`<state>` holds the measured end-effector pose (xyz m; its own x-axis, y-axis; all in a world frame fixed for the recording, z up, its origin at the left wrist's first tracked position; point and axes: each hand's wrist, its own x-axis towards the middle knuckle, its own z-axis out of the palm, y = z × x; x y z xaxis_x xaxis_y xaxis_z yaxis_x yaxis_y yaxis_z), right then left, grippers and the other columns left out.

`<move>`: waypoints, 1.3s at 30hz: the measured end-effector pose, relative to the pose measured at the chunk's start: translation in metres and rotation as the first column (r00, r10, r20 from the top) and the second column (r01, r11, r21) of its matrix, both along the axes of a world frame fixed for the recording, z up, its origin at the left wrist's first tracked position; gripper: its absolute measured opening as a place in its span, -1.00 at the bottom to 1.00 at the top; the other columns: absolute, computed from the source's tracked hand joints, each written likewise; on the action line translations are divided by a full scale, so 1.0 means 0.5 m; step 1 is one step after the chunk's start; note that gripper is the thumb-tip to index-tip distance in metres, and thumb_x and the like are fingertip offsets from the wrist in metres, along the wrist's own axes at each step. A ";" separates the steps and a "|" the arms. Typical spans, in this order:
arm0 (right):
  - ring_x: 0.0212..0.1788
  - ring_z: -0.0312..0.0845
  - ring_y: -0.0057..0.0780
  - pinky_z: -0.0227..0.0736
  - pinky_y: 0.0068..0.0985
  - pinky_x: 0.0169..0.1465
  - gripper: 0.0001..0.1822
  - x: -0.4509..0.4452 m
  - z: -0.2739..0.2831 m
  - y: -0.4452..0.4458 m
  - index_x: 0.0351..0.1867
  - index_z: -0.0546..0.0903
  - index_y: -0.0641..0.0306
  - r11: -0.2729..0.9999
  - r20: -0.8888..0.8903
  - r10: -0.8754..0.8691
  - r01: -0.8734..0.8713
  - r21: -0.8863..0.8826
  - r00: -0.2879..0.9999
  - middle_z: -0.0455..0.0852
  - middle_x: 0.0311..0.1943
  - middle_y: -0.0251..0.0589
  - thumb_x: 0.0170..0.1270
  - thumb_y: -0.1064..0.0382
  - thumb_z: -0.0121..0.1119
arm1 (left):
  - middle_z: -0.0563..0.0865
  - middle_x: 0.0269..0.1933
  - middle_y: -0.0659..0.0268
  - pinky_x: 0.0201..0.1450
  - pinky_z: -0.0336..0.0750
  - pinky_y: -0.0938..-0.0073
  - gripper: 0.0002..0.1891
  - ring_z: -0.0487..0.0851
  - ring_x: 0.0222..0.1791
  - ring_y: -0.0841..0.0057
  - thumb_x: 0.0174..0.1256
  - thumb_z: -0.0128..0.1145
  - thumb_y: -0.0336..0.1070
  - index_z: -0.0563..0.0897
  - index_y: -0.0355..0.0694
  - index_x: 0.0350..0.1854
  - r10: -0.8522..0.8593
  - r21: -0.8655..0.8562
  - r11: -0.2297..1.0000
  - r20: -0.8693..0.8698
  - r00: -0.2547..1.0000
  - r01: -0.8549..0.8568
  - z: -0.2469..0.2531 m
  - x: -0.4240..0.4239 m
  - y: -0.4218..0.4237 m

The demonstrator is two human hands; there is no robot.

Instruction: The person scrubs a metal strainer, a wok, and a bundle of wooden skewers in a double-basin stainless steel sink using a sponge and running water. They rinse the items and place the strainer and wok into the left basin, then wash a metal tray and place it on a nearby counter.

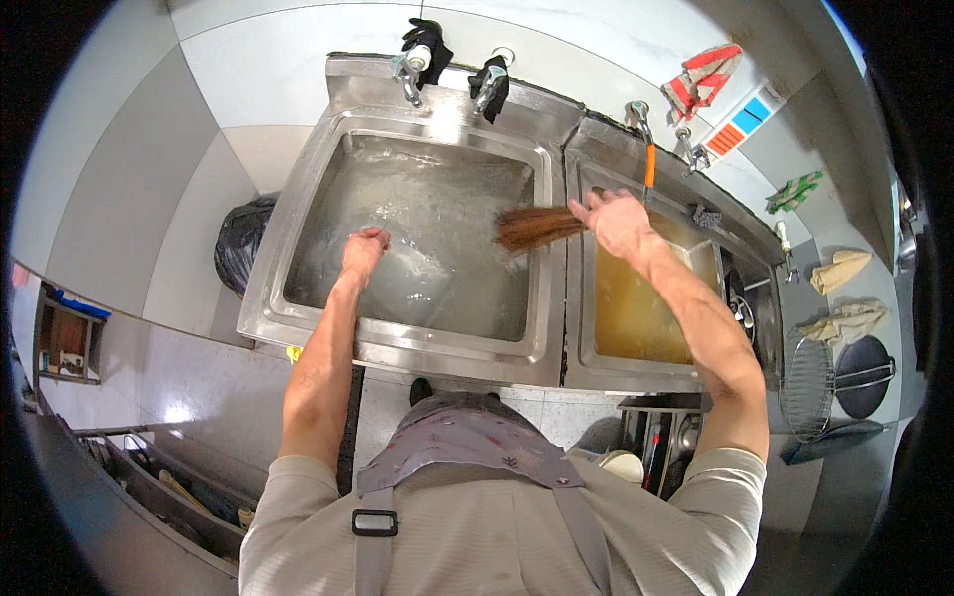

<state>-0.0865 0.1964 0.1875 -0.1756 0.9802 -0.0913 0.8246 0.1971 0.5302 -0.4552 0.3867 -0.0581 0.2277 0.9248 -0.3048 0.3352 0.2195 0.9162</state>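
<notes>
My right hand (620, 222) is over the left edge of the right stainless steel sink (581, 350), at the base of a brown bristle brush (540, 227). The bristles point left, over the right side of the left steel sink (447, 344), which holds cloudy water. Blurred fingers hide how the brush is gripped. My left hand (367, 249) is above the water in the left sink, fingers curled together, with what may be a thin dark bit at the fingertips; what it is cannot be told. Yellowish liquid (641, 313) fills the right sink.
Taps (408, 78) with black gloves (496, 100) on them stand behind the left sink. An orange hose (650, 167) hangs behind the right one. Cloths (700, 82) and a wire strainer (809, 387) hang on the right wall. A black bag (242, 238) is left of the sinks.
</notes>
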 end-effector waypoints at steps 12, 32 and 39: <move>0.01 0.68 -0.16 0.57 -0.23 0.09 -0.41 0.005 0.004 -0.011 0.42 0.45 0.02 0.957 0.094 -0.212 0.226 -0.184 0.973 0.66 -0.03 -0.13 0.31 0.31 0.02 | 0.83 -0.15 0.10 0.04 0.60 0.29 -0.73 0.80 -0.09 0.21 0.33 0.25 -0.14 0.81 -0.15 -0.07 -0.161 0.258 0.930 -0.350 0.923 0.261 0.045 0.024 -0.041; 0.04 0.67 -0.13 0.58 -0.19 0.08 -0.39 0.080 -0.047 -0.114 0.43 0.43 0.03 0.973 -0.172 -0.199 0.216 0.083 0.965 0.65 0.05 -0.14 0.30 0.36 0.00 | 0.80 -0.22 0.08 0.04 0.57 0.06 -0.77 0.73 -0.09 0.02 0.36 0.16 -0.09 0.81 -0.01 -0.17 -0.151 0.442 0.792 -0.528 0.836 0.422 0.062 0.145 -0.100; -0.12 0.66 -0.04 0.62 -0.17 -0.07 -0.48 0.121 -0.080 -0.167 0.33 0.41 0.22 0.908 -0.381 -0.161 0.288 0.305 0.910 0.63 -0.04 -0.06 0.32 0.32 0.14 | 0.65 -0.47 0.22 -0.30 0.46 0.43 -0.73 0.49 -0.47 0.55 0.48 0.16 -0.20 0.75 -0.31 -0.04 -0.195 0.401 0.868 -0.268 0.944 0.293 0.016 0.133 -0.086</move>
